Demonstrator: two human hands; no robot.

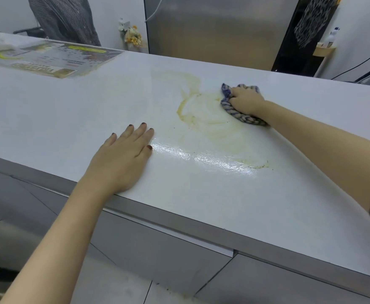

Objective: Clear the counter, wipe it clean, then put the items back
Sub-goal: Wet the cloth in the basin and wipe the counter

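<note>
White counter (70, 110) bears a yellow smear (212, 128) between a person's hands.
Left hand (122, 159), fingers straight, lies flat at 7 o'clock of the smear; right hand (246, 102), at 2 o'clock, curls tight round a bunched blue-striped dishcloth (248, 120).

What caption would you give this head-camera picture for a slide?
Right hand wipes a yellow stain off the white counter with a cloth while the left hand rests flat.
</note>
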